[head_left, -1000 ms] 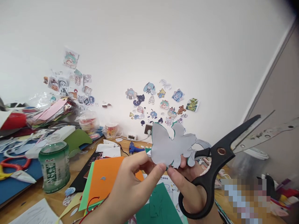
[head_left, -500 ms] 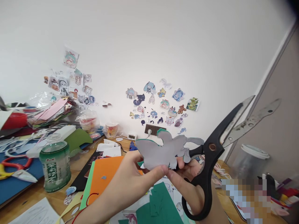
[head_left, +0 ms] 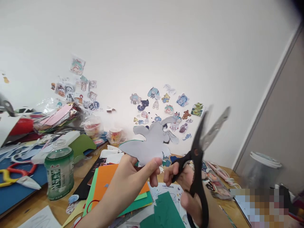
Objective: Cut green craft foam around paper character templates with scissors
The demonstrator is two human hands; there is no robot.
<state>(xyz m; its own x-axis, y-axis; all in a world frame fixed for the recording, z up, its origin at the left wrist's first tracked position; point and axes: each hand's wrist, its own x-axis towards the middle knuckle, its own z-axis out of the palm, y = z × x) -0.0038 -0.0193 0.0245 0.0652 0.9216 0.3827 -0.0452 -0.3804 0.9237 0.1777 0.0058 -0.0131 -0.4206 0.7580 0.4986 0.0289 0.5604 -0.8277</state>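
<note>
A pale grey paper cutout (head_left: 152, 144) with wavy, lobed edges is pinched between the thumb and fingers of my left hand (head_left: 135, 177). Thin green shows along its left edge. Black-handled scissors (head_left: 197, 158) hang from my right hand (head_left: 184, 182), whose fingers and thumb are at the handle loops. The blades point up and stand apart, just right of the cutout and not touching it. Dark green paper (head_left: 166, 212) lies below my hands on a printed sheet (head_left: 169, 190).
Orange paper (head_left: 106, 180) lies left of centre. A green-labelled bottle (head_left: 59, 172), red-and-yellow scissors (head_left: 21, 177) and piled papers (head_left: 57, 115) fill the left. A lidded clear tub (head_left: 261, 167) stands at the right. Stickers dot the wall (head_left: 152, 47).
My right hand has come off the cutout, and the scissors have moved left and turned more upright. The cutout, in my left hand, has tilted and shifted up and left.
</note>
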